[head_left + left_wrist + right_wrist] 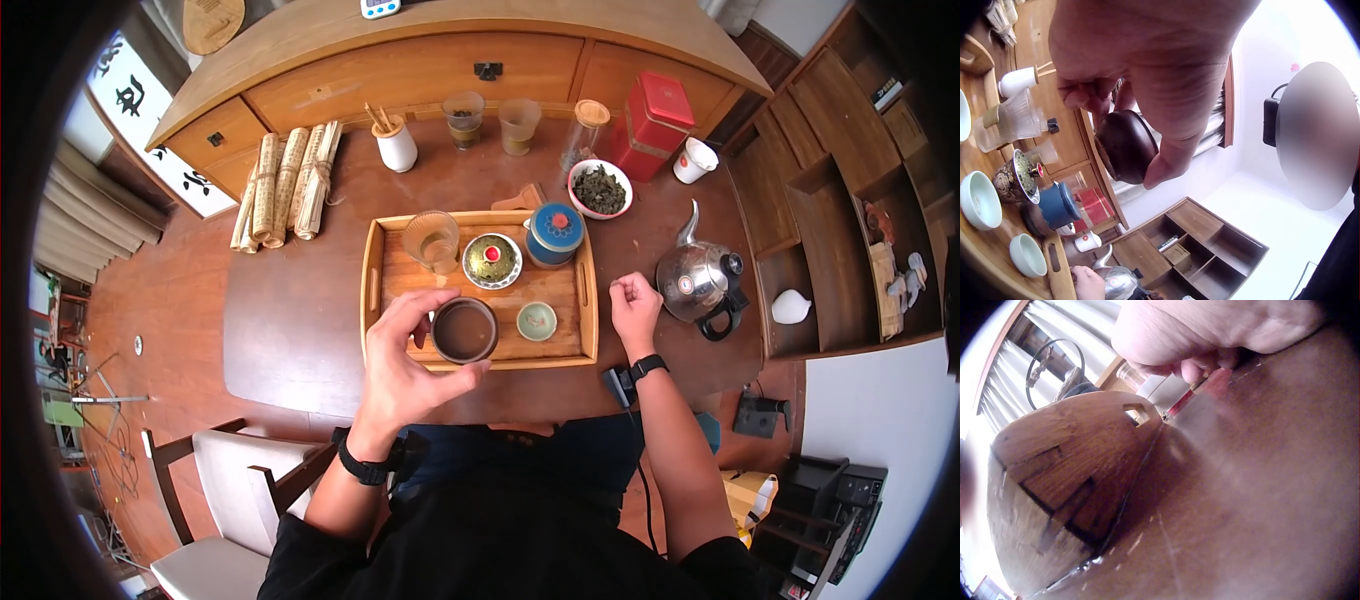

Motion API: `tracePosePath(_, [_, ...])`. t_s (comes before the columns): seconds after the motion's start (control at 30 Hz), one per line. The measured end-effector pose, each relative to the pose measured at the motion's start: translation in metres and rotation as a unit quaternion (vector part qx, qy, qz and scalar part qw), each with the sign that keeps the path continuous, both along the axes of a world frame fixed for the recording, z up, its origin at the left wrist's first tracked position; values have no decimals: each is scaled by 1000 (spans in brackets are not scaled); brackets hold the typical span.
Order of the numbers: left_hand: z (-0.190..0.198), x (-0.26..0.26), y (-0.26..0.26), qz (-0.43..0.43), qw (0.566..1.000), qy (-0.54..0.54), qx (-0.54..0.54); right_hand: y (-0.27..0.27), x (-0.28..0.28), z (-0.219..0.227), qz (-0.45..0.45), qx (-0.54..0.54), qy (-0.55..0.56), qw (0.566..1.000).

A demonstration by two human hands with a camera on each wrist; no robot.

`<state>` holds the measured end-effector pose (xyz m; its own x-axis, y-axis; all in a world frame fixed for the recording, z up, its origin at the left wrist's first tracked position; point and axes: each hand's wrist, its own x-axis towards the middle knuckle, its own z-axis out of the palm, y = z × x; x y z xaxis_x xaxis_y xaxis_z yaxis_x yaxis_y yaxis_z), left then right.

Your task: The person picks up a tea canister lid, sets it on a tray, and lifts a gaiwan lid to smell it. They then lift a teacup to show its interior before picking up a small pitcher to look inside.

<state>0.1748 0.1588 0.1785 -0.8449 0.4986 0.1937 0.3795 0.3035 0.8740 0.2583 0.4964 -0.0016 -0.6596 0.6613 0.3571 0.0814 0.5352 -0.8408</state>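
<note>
My left hand point(405, 365) grips a dark brown cup point(465, 330) between thumb and fingers over the front of the wooden tray point(480, 366). The left wrist view shows this cup point(1127, 147) tilted. On the tray are a pale green cup point(537, 321), a lidded bowl point(492, 262), a glass pitcher point(432, 242) and a blue pot point(554, 235). More pale cups point(1027, 255) show in the left wrist view. My right hand point(636, 312), fingers loosely curled and holding nothing, rests on the table between the tray and the steel kettle point(692, 280).
Behind the tray stand a white holder point(397, 148), two cups point(519, 127), a glass jar point(582, 140), a red tin point(652, 125) and a bowl of leaves point(600, 190). Rolled bamboo scrolls point(288, 185) lie at the back left; a white cup point(695, 160) is at the back right.
</note>
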Motion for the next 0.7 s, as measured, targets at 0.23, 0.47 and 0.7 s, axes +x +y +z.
tracePosePath(0.23, [5,4,0,10,999,40,17,1,-2,-8,1,-8,15,1000])
tracePosePath(0.47, [-20,5,2,25,991,131,0,3,-2,-11,18,-52,14,998])
tracePosePath(0.7, [-46,12,-5,37,994,102,-7,16,-12,6,61,-162,34,984])
